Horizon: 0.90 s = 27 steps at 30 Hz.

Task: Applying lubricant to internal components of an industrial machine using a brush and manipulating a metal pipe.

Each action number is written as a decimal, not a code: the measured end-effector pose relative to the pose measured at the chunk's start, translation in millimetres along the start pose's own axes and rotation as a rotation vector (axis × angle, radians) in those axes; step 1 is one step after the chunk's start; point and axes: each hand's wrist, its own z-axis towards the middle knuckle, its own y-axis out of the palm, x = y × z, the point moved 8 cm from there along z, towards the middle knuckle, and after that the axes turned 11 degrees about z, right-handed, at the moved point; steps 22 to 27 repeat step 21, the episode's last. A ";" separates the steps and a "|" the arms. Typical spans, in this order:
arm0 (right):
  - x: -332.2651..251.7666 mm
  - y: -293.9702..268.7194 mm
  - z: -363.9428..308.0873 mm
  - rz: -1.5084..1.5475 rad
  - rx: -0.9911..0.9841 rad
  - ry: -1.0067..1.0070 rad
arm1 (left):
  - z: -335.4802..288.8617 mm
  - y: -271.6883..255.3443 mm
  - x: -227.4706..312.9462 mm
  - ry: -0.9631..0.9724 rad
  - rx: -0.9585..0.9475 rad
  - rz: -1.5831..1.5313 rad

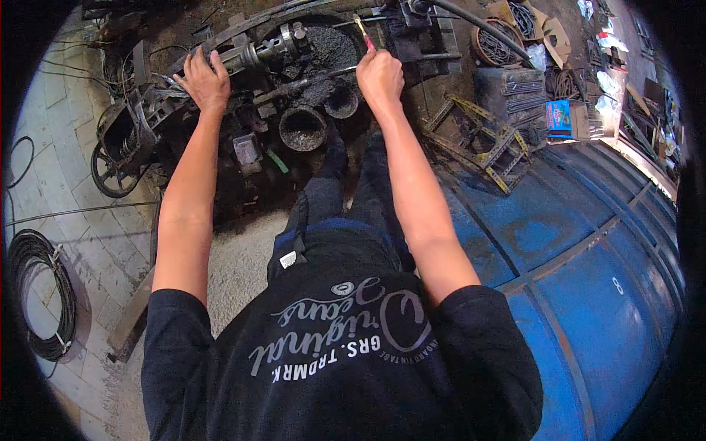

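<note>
My right hand [380, 77] is closed around the red handle of a slim tool that looks like a brush [364, 33], its pale end pointing up and away. My left hand [204, 79] rests with fingers spread on the dark left part of a greasy metal machine [151, 110], which looks like a lathe. Between my hands, a shiny stepped metal shaft [276, 48] lies across the machine. Grey metal chips [331, 48] fill a round pan behind and below it. Two round pots, a larger one [302, 149] and a smaller one [342, 103], stand in front.
A handwheel [118, 170] juts out at the machine's left. Coiled black cable [44, 294] lies on the left floor. A yellowish metal step frame [478, 140] stands right, by a large blue metal panel [559, 242]. Boxes, including a blue one [559, 119], and scrap crowd the far right.
</note>
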 end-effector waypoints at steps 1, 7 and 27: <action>-2.8 -1.5 2.9 0.001 0.001 0.000 | 0.0 0.1 -0.3 -0.005 -0.005 0.004; -9.9 -2.4 11.1 -0.012 -0.056 0.045 | -0.1 1.1 -2.6 -0.022 -0.013 0.006; -8.9 -10.5 16.6 -0.018 -0.022 0.024 | 1.1 5.9 -4.3 -0.037 -0.050 0.006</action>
